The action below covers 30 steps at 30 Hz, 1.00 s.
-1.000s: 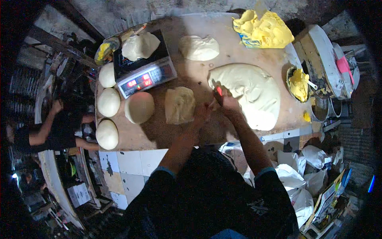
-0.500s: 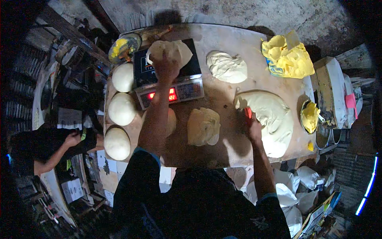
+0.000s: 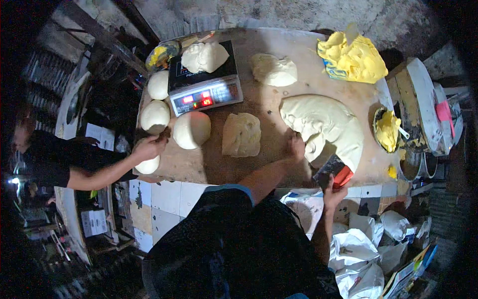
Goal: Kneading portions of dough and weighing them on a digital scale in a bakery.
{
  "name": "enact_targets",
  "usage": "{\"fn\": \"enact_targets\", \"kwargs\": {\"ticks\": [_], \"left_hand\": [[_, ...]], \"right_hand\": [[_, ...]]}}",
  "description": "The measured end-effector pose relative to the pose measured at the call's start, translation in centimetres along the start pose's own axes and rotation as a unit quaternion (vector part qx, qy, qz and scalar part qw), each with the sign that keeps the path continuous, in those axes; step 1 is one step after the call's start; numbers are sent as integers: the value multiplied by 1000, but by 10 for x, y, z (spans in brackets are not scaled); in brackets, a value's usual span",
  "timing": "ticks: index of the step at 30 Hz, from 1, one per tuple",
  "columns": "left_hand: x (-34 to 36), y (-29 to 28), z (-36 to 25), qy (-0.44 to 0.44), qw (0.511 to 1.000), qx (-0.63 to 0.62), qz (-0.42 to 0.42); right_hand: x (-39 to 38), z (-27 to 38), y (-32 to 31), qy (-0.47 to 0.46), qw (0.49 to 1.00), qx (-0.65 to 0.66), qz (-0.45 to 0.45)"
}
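Clutching scraper (image 3: 340, 175): right hand (image 3: 333, 195); left hand (image 3: 297, 145) at dough (image 3: 341, 122), grip unclear; co-worker's hand (image 3: 150, 148) overlapping dough ball (image 3: 149, 166).

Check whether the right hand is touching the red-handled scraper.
Touching: the head view shows the right hand gripping the red-handled scraper by its red part.

On the worktop (image 3: 269, 42), a scale (image 3: 214, 95) bearing a dough lump (image 3: 204, 57) stands left of the large dough mass (image 3: 338, 119).

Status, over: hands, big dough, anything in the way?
Left hand at edge of big dough; right hand gripping scraper. Big dough spread on table. Co-worker's hand far left at dough ball, out of the way.
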<state>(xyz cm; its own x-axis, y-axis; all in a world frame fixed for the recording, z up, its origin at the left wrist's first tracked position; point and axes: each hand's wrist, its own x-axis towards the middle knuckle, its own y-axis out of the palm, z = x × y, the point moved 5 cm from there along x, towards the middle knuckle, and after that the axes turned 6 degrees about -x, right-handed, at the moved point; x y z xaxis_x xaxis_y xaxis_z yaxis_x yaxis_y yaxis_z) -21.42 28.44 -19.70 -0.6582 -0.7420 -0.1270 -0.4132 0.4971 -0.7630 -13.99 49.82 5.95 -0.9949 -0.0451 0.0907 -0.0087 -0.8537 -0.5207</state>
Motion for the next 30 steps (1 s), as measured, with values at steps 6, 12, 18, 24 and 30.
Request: {"fn": "enact_targets", "kwargs": {"ticks": [6, 12, 18, 24, 30], "left_hand": [[-21, -58, 36, 161, 921, -325, 143], [-31, -128, 64, 107, 971, -194, 89], [-22, -126, 85, 105, 915, -382, 79], [-43, -182, 26, 109, 956, -144, 229], [45, -326, 4, 189, 884, -418, 90]], "right_hand": [[-18, -68, -80, -43, 989, 56, -127], [0, -41, 10, -66, 997, 1, 32], [19, 52, 114, -163, 976, -92, 112], [58, 29, 189, -182, 929, -232, 224], [65, 4, 193, -91, 884, -396, 230]]}}
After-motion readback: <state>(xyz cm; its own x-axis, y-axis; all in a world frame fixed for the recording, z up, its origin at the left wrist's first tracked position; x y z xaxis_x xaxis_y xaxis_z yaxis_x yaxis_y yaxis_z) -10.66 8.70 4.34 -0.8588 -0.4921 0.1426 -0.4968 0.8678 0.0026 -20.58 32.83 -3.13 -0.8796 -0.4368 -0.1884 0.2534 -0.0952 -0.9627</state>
